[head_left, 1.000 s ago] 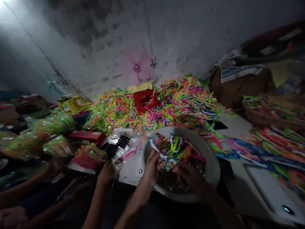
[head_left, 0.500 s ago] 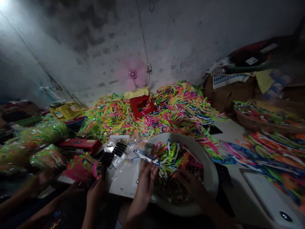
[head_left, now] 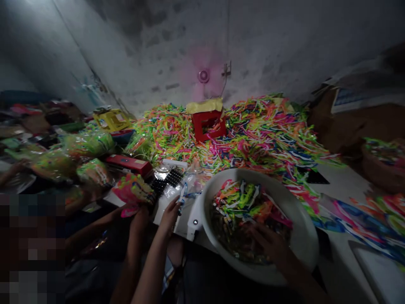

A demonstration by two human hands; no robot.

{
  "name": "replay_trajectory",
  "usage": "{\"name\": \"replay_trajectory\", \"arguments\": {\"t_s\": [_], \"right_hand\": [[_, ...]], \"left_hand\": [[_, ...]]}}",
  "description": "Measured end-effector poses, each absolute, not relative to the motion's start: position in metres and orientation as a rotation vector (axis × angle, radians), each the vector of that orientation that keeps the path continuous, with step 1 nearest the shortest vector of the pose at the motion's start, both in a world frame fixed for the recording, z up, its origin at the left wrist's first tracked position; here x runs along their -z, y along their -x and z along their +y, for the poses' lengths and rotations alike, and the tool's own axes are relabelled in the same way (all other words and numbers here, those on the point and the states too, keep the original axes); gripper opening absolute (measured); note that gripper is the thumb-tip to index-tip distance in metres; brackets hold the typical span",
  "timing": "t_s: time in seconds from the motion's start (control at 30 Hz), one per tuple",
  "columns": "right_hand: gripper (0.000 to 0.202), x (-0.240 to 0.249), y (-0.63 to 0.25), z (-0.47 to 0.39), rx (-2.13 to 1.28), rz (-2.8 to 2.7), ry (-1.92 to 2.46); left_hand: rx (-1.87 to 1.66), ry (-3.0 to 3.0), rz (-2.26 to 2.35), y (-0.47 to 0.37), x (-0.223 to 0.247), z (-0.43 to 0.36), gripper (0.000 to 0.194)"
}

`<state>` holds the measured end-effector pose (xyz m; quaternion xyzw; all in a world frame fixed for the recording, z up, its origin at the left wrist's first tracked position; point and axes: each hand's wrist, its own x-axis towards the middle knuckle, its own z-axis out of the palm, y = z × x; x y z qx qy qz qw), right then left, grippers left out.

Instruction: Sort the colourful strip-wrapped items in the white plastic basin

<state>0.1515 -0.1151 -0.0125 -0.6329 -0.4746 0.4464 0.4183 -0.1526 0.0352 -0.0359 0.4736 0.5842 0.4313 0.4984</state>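
My left hand is closed on a blue-and-white plastic strip, held up left of a wide pale basin. In the basin lies a heap of bright green, pink, orange and white plastic strips. Small dark, shiny pieces fill its nearer part, too dim to make out. Over these pieces is my right hand, its fingers stretched out and slightly apart. I see nothing held in it.
A co-worker's hands at the left hold a pink and green bundle. Filled clear bags lie beyond. A large strip pile surrounds a red crate. Behind it a pink fan spins. A black dotted tray lies left of the basin.
My left hand has moved left, out from over the basin, carrying the blue-and-white strip. My right hand stays in the basin. The camera has turned left, so the scene sits farther right.
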Motion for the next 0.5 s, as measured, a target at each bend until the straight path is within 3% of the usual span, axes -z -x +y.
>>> {"name": "replay_trajectory", "arguments": {"t_s": [0.3, 0.5], "right_hand": [[0.044, 0.011, -0.151, -0.114, -1.050, -1.243, 1.690], [0.044, 0.009, -0.149, -0.114, -1.081, -1.193, 1.681]], "left_hand": [[-1.012, -1.323, 1.454, 0.149, 0.076, 0.055, 0.060], [-1.097, -1.508, 1.469, 0.159, 0.078, 0.035, 0.045]]}}
